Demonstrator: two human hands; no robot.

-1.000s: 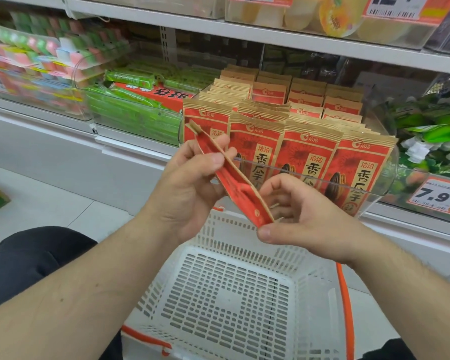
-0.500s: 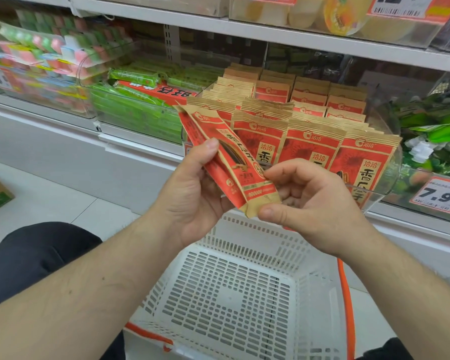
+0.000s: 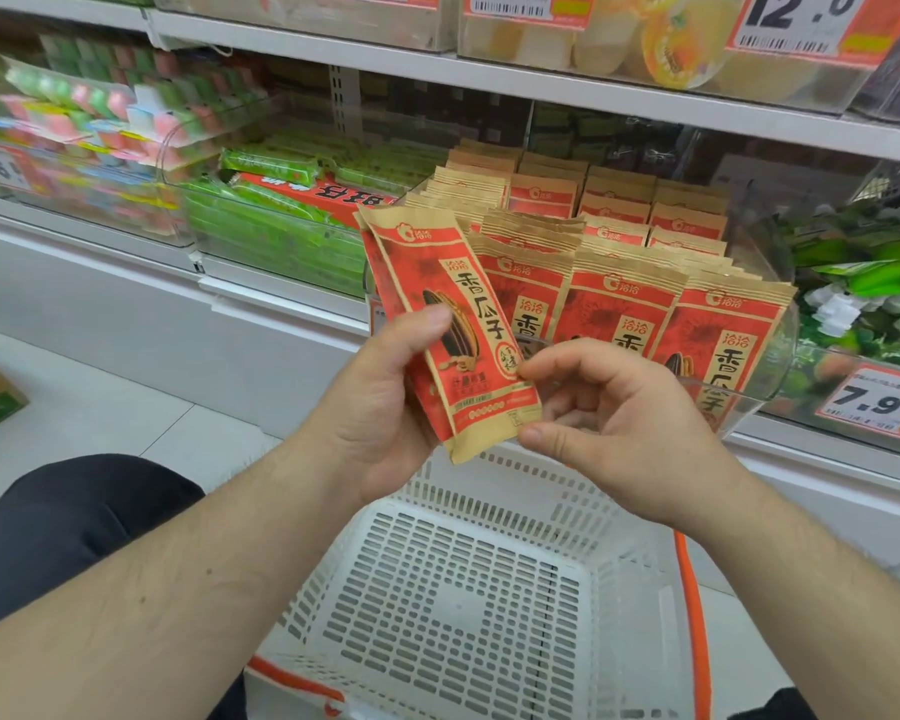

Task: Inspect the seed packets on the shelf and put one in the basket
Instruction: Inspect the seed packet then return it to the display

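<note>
Turned from edge-on to face the camera, the seed packet [image 3: 455, 335] now shows its red printed front in full, where a second ago only its thin side could be seen. It seems a second packet lies behind it, since another kraft edge peeks out along its left side, though that cannot be told for sure. The left hand [image 3: 380, 407] grips the packet from the left, thumb pressed across the front and the other fingers hidden behind it. The right hand [image 3: 619, 423] pinches the lower right corner, thumb under the bottom seal and forefinger on the right edge, with the remaining fingers loosely curled. The packet hangs tilted, top leaning left, in front of the clear bin [image 3: 770, 324] of matching packets on the shelf [image 3: 281, 298] and above the white basket [image 3: 463, 589], which sits below the hands with nothing in it. Inspection looks to be in hand, with the drop into the basket not yet done. The packet appears light and flat, a paper-faced pouch that bends easily and crinkles but is unlikely to break; its loose contents would shift when tipped. The crimped seals at top and bottom are the stiffest parts and the surest places to pinch, while the matte paper should not slip between the fingers. One hand alone ought to be enough to lower it in.
</note>
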